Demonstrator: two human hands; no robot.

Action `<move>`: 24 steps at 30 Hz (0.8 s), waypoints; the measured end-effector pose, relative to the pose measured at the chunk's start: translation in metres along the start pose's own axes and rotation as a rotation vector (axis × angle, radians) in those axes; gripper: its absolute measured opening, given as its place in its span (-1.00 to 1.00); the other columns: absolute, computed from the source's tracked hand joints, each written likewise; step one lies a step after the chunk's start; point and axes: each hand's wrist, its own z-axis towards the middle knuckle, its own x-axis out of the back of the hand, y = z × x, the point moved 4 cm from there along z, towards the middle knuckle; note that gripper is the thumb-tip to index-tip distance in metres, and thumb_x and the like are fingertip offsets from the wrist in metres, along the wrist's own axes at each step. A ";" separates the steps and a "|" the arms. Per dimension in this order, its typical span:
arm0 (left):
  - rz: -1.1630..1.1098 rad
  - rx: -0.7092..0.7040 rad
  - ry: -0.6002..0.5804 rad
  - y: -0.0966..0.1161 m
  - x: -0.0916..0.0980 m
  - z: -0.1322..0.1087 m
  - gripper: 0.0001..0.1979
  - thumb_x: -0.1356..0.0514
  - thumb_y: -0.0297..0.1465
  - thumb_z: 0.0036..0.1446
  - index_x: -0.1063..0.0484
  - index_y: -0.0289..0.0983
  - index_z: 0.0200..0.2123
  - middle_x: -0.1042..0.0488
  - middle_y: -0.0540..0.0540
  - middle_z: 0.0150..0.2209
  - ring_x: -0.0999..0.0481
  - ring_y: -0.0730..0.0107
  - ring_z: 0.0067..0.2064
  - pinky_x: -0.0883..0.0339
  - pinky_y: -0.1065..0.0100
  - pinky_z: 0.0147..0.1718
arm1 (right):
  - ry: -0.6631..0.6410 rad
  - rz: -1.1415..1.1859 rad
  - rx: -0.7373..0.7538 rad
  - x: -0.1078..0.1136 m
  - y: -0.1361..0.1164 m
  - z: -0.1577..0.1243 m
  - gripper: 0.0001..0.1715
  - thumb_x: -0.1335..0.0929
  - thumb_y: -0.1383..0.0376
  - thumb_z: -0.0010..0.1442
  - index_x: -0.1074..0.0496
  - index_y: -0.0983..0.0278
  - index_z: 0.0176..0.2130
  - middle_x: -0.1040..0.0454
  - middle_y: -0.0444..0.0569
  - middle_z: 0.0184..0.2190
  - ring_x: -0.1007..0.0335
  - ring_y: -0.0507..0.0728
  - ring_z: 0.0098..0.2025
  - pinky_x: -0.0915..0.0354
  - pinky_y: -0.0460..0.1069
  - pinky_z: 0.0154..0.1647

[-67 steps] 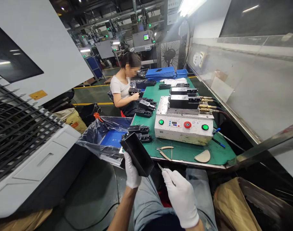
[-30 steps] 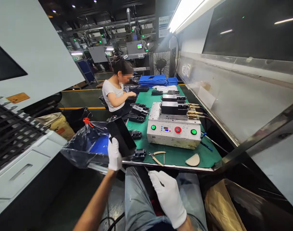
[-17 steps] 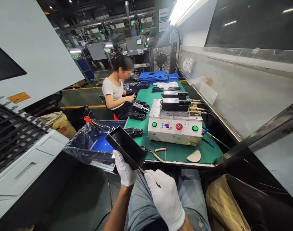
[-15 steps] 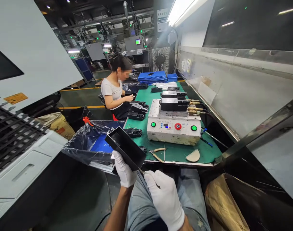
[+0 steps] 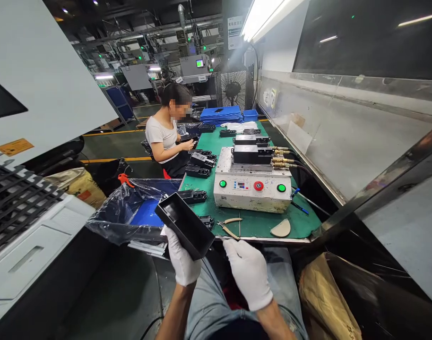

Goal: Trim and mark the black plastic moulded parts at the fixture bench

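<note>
My left hand [image 5: 182, 262], in a white glove, grips a long black plastic tray-shaped part [image 5: 185, 225] from below, its hollow side facing up and left. My right hand [image 5: 248, 270], also gloved, is closed just right of the part's near end, above my lap. Earlier frames show a thin blade in that hand; now the tool is hidden by the fingers. Both hands hover in front of the green bench's [image 5: 258, 224] near edge.
A white control box [image 5: 252, 186] with green and red buttons stands on the bench. Pliers [image 5: 228, 226] and black parts [image 5: 193, 195] lie near the edge. A plastic-lined blue bin [image 5: 136, 210] sits left. A co-worker [image 5: 166, 134] sits farther along. Brown sacks [image 5: 325, 295] lie at right.
My left hand raised the black part, turned it, then brought it back down. My right hand met the part's near end with a thin blade and has now drawn slightly right.
</note>
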 end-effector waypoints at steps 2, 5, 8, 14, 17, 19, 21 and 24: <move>-0.034 0.022 0.054 0.002 -0.001 -0.004 -0.28 -0.01 0.26 0.23 -0.39 0.08 0.31 -0.62 0.02 0.17 -0.61 0.10 0.19 -0.64 0.15 0.01 | -0.002 0.025 0.021 0.010 0.002 0.006 -0.49 -0.24 0.10 0.53 -0.64 0.24 -0.28 -0.60 0.00 -0.40 -0.49 0.08 -0.35 -0.29 -0.08 -0.26; -0.137 0.116 0.132 0.006 -0.004 -0.010 -0.40 -0.08 0.17 0.28 -0.55 -0.02 0.15 -0.72 0.01 -0.02 -0.70 0.23 -0.01 -0.64 0.28 -0.13 | -0.123 0.063 0.119 0.023 -0.006 0.010 -0.53 -0.26 0.12 0.52 -0.63 0.22 -0.28 -0.58 -0.05 -0.41 -0.49 0.06 -0.35 -0.27 -0.08 -0.26; -0.236 0.243 0.152 0.012 -0.009 -0.018 -0.51 -0.11 0.06 0.34 -0.62 -0.09 0.04 -0.74 0.02 -0.13 -0.70 0.37 -0.15 -0.59 0.42 -0.19 | -0.224 -0.018 0.203 0.028 -0.012 0.010 -0.54 -0.28 0.13 0.52 -0.62 0.19 -0.32 -0.52 -0.11 -0.48 -0.44 0.04 -0.41 -0.19 -0.06 -0.34; -0.309 0.372 0.073 0.019 -0.016 -0.033 -0.48 -0.07 0.01 0.38 -0.61 -0.18 0.11 -0.75 -0.07 -0.11 -0.72 0.33 -0.12 -0.58 0.37 -0.07 | -0.158 -0.058 0.232 0.038 -0.001 0.015 -0.50 -0.24 0.12 0.54 -0.60 0.22 -0.32 -0.55 -0.09 -0.45 -0.46 0.05 -0.38 -0.19 -0.05 -0.29; -0.313 0.382 -0.008 0.016 -0.016 -0.033 -0.50 -0.13 0.01 0.35 -0.62 -0.18 0.09 -0.74 -0.07 -0.08 -0.72 0.36 -0.14 -0.56 0.38 -0.01 | -0.255 -0.006 0.317 0.045 -0.005 0.015 -0.51 -0.23 0.10 0.55 -0.62 0.19 -0.26 -0.51 -0.13 -0.47 -0.41 0.03 -0.41 -0.18 -0.06 -0.31; -0.307 0.418 -0.090 0.012 -0.018 -0.034 -0.46 -0.15 0.04 0.33 -0.61 -0.21 0.11 -0.73 -0.11 -0.04 -0.72 0.34 -0.13 -0.56 0.35 0.04 | -0.305 -0.039 0.381 0.049 -0.007 0.013 -0.50 -0.23 0.07 0.54 -0.62 0.17 -0.27 -0.47 -0.15 -0.49 -0.36 0.03 -0.43 -0.14 -0.04 -0.34; -0.293 0.466 -0.125 0.010 -0.018 -0.036 -0.45 -0.14 0.03 0.34 -0.59 -0.22 0.13 -0.73 -0.12 -0.03 -0.72 0.34 -0.13 -0.58 0.35 0.00 | -0.319 -0.095 0.418 0.051 -0.006 0.012 -0.46 -0.22 0.04 0.54 -0.61 0.17 -0.30 -0.46 -0.15 -0.50 -0.33 0.03 -0.45 -0.10 -0.02 -0.36; -0.236 0.562 -0.139 0.008 -0.018 -0.046 -0.49 -0.18 -0.02 0.33 -0.60 -0.26 0.10 -0.74 -0.13 -0.14 -0.72 0.35 -0.25 -0.63 0.37 -0.20 | -0.314 -0.156 0.442 0.053 -0.001 0.013 -0.43 -0.20 0.03 0.54 -0.60 0.18 -0.33 -0.46 -0.14 -0.50 -0.33 0.03 -0.44 -0.07 -0.01 -0.34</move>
